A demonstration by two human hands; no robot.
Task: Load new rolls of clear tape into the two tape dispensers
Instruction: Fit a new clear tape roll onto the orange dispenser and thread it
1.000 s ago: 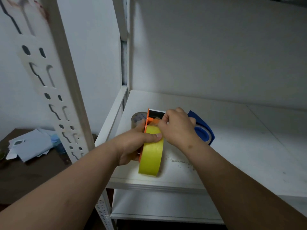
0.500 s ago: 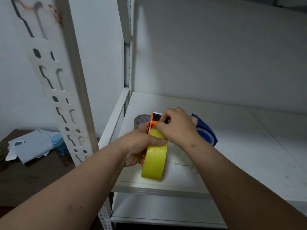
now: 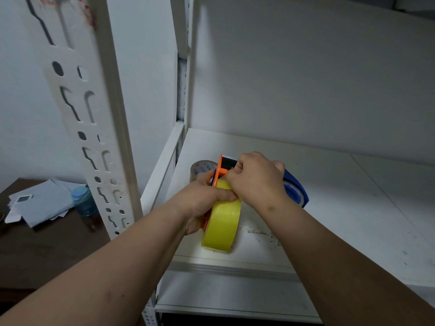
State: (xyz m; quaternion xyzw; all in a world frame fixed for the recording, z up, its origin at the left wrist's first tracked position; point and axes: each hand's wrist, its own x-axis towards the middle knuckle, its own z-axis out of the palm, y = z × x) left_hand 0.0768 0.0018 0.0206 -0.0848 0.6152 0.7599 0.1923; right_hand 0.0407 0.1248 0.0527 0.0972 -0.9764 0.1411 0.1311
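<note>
Gripping orange dispenser (image 3: 220, 169), 2 hands (image 3: 200, 203) near shelf (image 3: 235, 260) edge.

A white metal shelving unit is shown. Its near upright (image 3: 94, 128), at the left, is pierced by round holes and keyhole slots, and reddish marks are seen near its top. A rear upright (image 3: 186, 67) is set in the corner, against a white back panel (image 3: 306, 78). The white shelf board (image 3: 341, 196) is marked with dark specks and scuffs near its front edge; a lower shelf (image 3: 235, 295) is seen beneath it. At the far left, a dark brown table (image 3: 42, 250) is shown bearing loose white papers (image 3: 40, 203) and a blue-capped bottle (image 3: 83, 201), placed just beside the near upright.
</note>
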